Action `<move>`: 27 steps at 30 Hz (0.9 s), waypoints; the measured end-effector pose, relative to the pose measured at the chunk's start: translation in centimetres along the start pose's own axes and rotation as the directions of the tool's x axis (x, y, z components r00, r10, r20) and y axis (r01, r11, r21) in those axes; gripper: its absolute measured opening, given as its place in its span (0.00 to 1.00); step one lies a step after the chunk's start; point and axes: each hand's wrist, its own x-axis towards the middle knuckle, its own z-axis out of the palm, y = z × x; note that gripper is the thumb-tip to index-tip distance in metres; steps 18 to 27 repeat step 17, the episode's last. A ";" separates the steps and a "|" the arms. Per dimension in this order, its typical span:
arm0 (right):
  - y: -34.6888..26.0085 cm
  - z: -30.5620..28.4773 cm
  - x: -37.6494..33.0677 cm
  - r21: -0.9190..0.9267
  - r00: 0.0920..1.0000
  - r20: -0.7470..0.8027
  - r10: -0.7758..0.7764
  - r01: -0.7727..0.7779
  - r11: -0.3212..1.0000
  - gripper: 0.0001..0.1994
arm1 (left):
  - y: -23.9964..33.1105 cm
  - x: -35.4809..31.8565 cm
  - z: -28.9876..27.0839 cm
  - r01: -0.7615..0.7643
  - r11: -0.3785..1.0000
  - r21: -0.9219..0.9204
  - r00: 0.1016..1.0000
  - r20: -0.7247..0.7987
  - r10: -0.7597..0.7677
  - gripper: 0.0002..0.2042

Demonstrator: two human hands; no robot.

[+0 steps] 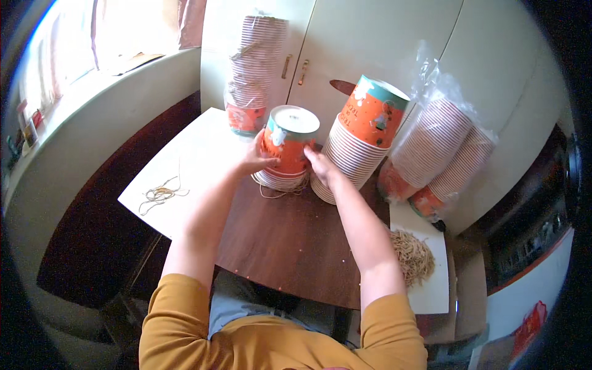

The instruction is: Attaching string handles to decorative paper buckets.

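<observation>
An orange and teal paper bucket (287, 145) stands upside down, white base up, on a short stack of nested buckets (279, 181). My left hand (256, 158) grips its left side, thumb across the front. On its right side presses my right hand (319, 165), its fingers partly hidden behind the bucket. Loose string (290, 193) lies around the lower rims of that stack. Close by on the right, a taller stack of upturned buckets (357, 148) leans a little, with a whole orange and teal bucket (377, 111) showing on top.
A bagged bucket stack (256, 68) stands at the back left, more bagged stacks (441, 148) at the right. Some string (161, 195) lies on the white left leaf of the brown table (277, 240). A heap of string (412, 256) covers part of the right leaf. White cupboards (370, 37) stand behind.
</observation>
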 end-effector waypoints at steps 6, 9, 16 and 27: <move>-3.8 -2.0 -9.0 -0.650 0.827 -0.333 -0.454 0.147 0.745 0.15 | 1.6 -4.3 0.0 0.206 0.806 0.555 0.977 -0.165 -0.136 0.49; -10.7 -6.7 -12.8 -0.937 0.211 -0.161 -0.964 0.274 0.216 0.17 | 7.9 -6.2 1.9 0.184 0.861 0.474 0.977 -0.184 -0.108 0.36; -18.8 -11.3 -10.3 -0.940 0.673 -0.320 -0.667 -0.138 0.312 0.25 | 12.0 -12.7 8.8 -0.002 0.986 0.164 0.981 0.193 -0.030 0.22; -19.4 -11.7 -9.8 -0.934 0.704 -0.330 -0.629 -0.150 0.323 0.26 | 12.4 -13.8 9.5 0.061 0.995 0.078 0.964 0.254 -0.079 0.22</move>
